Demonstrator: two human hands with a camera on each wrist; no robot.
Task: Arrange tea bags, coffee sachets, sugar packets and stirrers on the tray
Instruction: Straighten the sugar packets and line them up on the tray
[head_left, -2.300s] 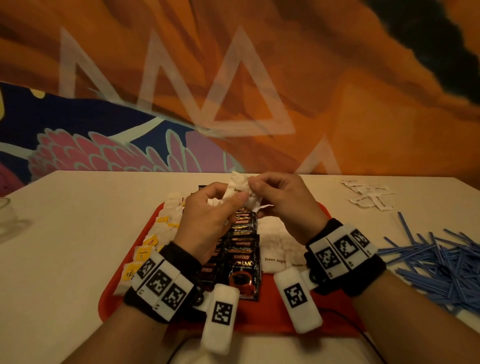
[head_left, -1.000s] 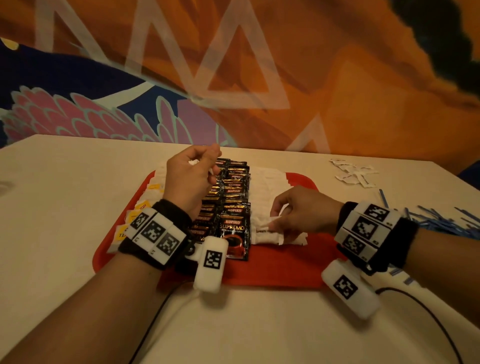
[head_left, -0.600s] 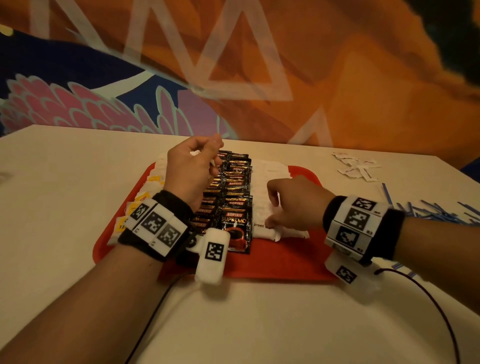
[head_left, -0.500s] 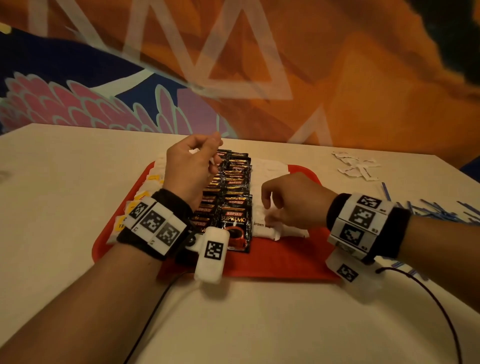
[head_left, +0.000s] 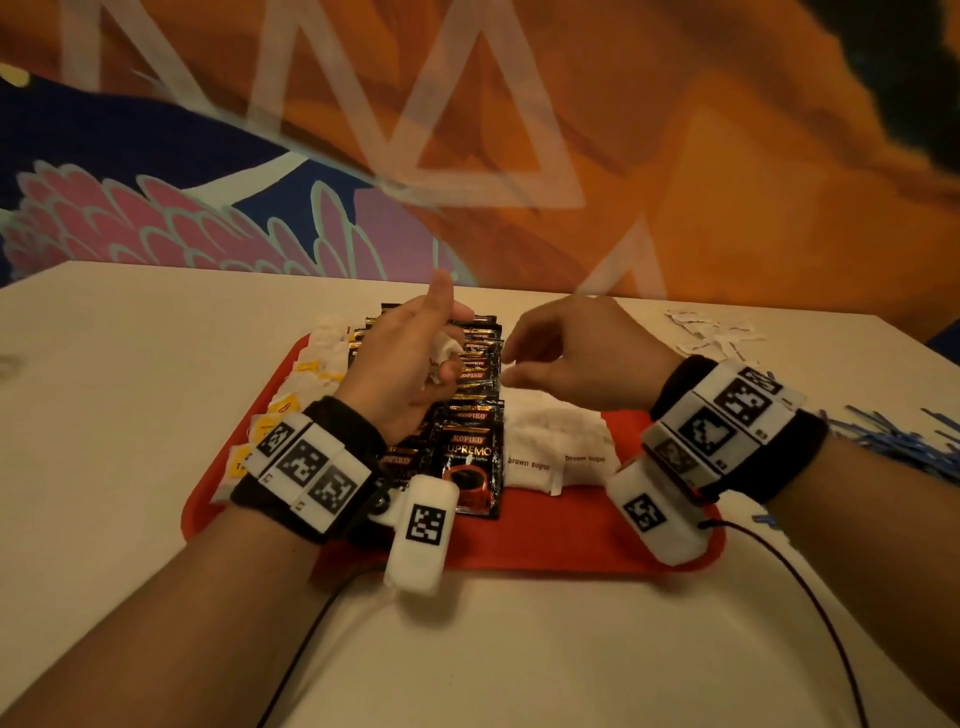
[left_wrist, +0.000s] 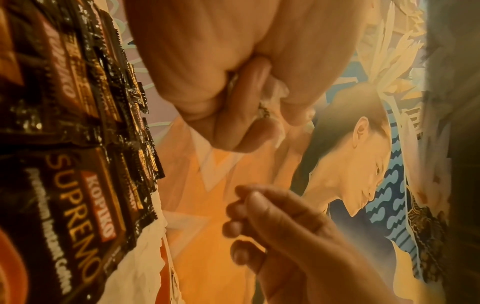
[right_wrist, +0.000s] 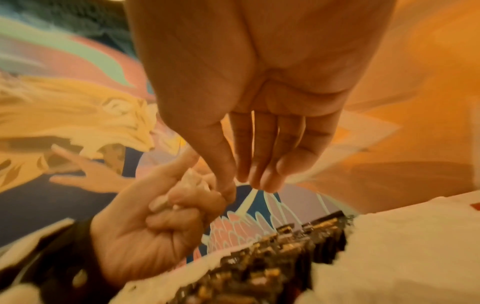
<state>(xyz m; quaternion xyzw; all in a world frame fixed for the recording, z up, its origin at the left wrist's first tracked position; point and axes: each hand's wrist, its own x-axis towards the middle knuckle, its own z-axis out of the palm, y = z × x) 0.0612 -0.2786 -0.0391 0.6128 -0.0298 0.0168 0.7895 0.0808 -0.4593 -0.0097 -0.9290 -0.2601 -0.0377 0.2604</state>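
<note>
Left hand (head_left: 410, 358) raised over the red tray (head_left: 571, 525), fingers curled round crumpled white sugar packets (head_left: 444, 353), thumb up. Right hand (head_left: 582, 358) empty, fingers relaxed, just beside it. Coffee sachets (head_left: 470, 457) in tray centre; blue stirrers (head_left: 893, 441) on the bench (head_left: 130, 364).

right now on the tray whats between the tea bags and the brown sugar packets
The rows of black coffee sachets lie between the tea bags and the brown sugar packets on the tray, clearest in the head view.
</note>
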